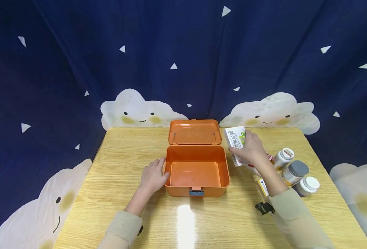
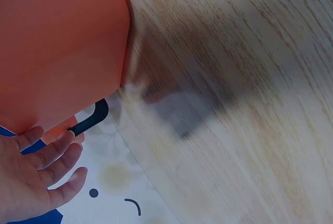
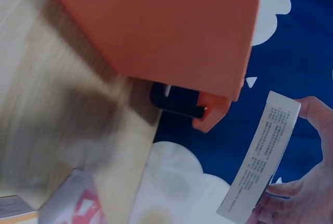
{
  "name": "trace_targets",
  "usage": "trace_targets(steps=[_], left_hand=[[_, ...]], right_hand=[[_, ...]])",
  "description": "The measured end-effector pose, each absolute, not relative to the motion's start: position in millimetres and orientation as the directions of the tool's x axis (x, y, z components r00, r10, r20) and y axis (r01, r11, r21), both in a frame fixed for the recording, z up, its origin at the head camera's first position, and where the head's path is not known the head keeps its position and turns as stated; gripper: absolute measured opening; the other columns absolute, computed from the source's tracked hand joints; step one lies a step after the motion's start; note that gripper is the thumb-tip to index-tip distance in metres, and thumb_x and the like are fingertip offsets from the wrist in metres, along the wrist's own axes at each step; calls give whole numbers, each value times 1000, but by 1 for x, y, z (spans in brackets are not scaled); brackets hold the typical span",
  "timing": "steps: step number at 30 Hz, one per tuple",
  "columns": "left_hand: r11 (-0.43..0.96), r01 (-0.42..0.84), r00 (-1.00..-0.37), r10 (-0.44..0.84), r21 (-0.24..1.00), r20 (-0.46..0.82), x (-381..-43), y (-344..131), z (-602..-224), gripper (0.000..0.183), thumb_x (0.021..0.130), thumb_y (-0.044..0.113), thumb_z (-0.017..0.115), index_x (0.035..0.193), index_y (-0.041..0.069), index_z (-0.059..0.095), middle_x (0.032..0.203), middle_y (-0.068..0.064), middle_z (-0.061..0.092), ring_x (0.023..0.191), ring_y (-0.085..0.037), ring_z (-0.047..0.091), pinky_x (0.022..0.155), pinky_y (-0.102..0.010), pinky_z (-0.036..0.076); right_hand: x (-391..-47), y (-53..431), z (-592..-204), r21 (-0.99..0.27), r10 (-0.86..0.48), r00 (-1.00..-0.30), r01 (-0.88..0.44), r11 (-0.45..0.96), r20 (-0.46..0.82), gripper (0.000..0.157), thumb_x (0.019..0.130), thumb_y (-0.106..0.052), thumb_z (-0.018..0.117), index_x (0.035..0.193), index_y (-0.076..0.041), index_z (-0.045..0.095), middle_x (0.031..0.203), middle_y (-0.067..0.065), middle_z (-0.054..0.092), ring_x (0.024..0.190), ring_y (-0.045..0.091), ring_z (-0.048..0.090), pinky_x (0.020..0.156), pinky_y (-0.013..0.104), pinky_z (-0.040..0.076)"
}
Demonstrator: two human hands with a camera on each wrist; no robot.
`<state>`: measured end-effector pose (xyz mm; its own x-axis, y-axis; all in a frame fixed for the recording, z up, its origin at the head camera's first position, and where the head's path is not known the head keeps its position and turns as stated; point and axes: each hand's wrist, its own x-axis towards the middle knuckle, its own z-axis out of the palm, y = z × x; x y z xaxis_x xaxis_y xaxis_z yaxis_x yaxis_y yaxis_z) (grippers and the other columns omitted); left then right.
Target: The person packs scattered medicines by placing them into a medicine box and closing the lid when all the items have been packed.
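An orange lidded storage box [image 1: 197, 192] stands on the table, its lid [image 1: 196, 133] tipped back and its inside bare. My left hand [image 1: 152, 175] rests at the box's left rim, thumb at the edge, the other fingers loosely extended along the outer wall. In the left wrist view those fingers [image 2: 57, 156] lie beside the orange wall, with the thumb out of sight. My right hand [image 1: 251, 148] grips a white medicine box [image 1: 234, 136] with green marks and dark lettering, raised just right of the storage box. One narrow printed side of it [image 3: 260, 156] faces the right wrist camera.
Right of the storage box stand a white bottle [image 1: 283, 158], a grey-lidded jar [image 1: 298, 169] and a white-lidded bottle [image 1: 309, 185]. A yellow-and-white carton [image 1: 262, 186] and a red-and-white carton [image 3: 86, 203] lie partly under my right arm. A dark blue curtain [image 1: 158, 31] hangs behind the table.
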<state>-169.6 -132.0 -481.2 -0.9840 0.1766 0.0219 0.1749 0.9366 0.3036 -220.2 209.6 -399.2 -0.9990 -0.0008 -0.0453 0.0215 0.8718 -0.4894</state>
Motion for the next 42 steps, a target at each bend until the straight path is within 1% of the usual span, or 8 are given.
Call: trace_targets(steps=[6, 12, 16, 20, 26, 31, 36, 42], left_hand=[[936, 168, -985, 170, 311, 21, -170, -132, -482, 53, 82, 29, 51, 131, 9, 41, 119, -14, 52, 105, -32, 50, 84, -50, 39], [937, 168, -985, 171, 306, 17, -170, -131, -483, 53, 83, 29, 53, 130, 10, 41, 118, -14, 52, 105, -32, 51, 83, -50, 39], [936, 174, -984, 176, 304, 21, -170, -132, -482, 53, 82, 29, 52, 130, 9, 41, 117, -14, 52, 103, -33, 51, 83, -49, 40], [932, 185, -983, 181, 312, 42, -170, -132, -483, 52, 81, 28, 52, 128, 7, 42, 114, -15, 53, 101, -33, 52, 81, -50, 40], [928, 188, -982, 179, 322, 57, -170, -132, -484, 51, 81, 26, 54, 127, 7, 43, 113, -15, 54, 99, -33, 52, 79, -49, 40], [931, 173, -984, 173, 320, 29, -171, -132, -482, 53, 82, 28, 54, 130, 8, 42, 117, -15, 53, 102, -33, 51, 81, -50, 40], [934, 173, -984, 177, 312, 17, -171, -132, -482, 54, 83, 30, 52, 131, 8, 41, 118, -15, 52, 104, -33, 51, 83, -49, 40], [931, 168, -985, 171, 323, 19, -171, -132, -482, 54, 82, 29, 51, 131, 8, 41, 118, -14, 53, 104, -33, 51, 82, -49, 39]], right_hand=[[-225, 193, -391, -506, -63, -998, -44, 862, -21, 96, 68, -34, 71, 137, 8, 21, 120, 30, 39, 101, 38, 40, 83, 50, 37], [-228, 175, -384, -504, -123, -992, -91, 859, -31, 96, 66, -29, 73, 139, 3, 21, 124, 26, 38, 98, 35, 41, 81, 48, 39], [-228, 162, -381, -483, -167, -985, -122, 867, -50, 97, 65, -30, 75, 141, -1, 21, 128, 24, 36, 102, 34, 40, 81, 50, 38], [-228, 149, -380, -462, -217, -975, -174, 870, -41, 98, 64, -29, 77, 141, -5, 23, 130, 22, 36, 106, 34, 39, 83, 53, 37], [-229, 132, -382, -413, -270, -962, -233, 881, -34, 100, 60, -29, 80, 141, -11, 26, 127, 18, 39, 102, 31, 41, 79, 52, 38], [-229, 121, -386, -360, -320, -947, -287, 888, -36, 98, 58, -29, 82, 138, -12, 29, 128, 17, 40, 102, 30, 41, 79, 51, 39], [-228, 113, -391, -327, -381, -924, -350, 878, -31, 97, 56, -30, 83, 137, -12, 31, 125, 15, 42, 101, 28, 41, 78, 48, 39], [-226, 105, -397, -300, -443, -895, -408, 862, -53, 97, 57, -30, 83, 138, -13, 31, 125, 12, 43, 104, 28, 41, 81, 49, 39]])
